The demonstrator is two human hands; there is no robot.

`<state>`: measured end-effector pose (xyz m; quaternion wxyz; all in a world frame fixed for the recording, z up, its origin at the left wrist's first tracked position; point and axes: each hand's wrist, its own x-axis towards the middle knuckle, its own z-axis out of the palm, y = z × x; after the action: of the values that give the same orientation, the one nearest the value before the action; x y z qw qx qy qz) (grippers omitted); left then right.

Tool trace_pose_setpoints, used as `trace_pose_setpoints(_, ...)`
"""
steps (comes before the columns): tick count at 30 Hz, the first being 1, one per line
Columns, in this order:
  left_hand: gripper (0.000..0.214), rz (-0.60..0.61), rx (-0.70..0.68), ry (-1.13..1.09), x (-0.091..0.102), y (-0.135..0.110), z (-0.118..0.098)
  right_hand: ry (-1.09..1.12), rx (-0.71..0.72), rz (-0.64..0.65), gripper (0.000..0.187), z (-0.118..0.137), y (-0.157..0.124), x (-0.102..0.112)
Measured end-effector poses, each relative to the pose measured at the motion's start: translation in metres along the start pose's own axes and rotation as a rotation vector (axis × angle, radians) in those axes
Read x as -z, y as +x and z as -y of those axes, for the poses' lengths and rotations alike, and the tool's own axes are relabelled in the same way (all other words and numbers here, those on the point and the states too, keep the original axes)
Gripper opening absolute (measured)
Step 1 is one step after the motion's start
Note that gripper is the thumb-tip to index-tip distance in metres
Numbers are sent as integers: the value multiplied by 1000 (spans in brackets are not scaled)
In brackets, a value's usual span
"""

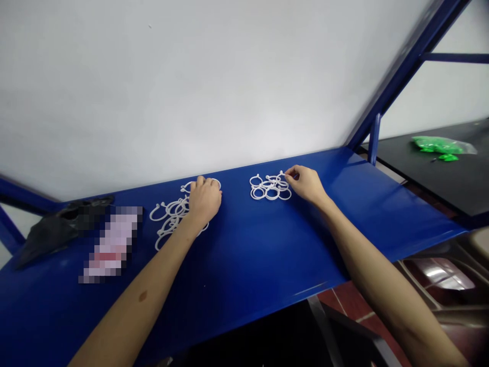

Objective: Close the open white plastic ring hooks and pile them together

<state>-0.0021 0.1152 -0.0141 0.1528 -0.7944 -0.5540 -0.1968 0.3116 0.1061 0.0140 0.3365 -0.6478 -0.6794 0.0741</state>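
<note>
My left hand (pixel 205 200) rests with curled fingers on a loose pile of white plastic rings (pixel 168 219) on the blue shelf (pixel 248 255). Whether it grips a ring is hidden under the fingers. To the right lies a tidy cluster of several white rings (pixel 267 187). My right hand (pixel 306 184) touches the cluster's right edge, its fingertips pinched on one ring there.
A black crumpled object (pixel 57 229) and a blurred-out pink and white patch (pixel 112 243) lie at the shelf's left end. A white wall stands behind. Blue frame posts (pixel 374 137) rise at right. Green plastic parts in a bag (pixel 439 146) lie on a dark table.
</note>
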Motion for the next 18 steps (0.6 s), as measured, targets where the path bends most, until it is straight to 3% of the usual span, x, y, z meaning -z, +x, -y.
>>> trace_pose_setpoints(10, 16, 35, -154, 2, 40, -48, -45, -104, -75, 308, 15, -9, 8, 31)
trace_pose_setpoints(18, 10, 114, -93, -348, 46, -75, -56, -177, -87, 328, 18, -23, 10, 23)
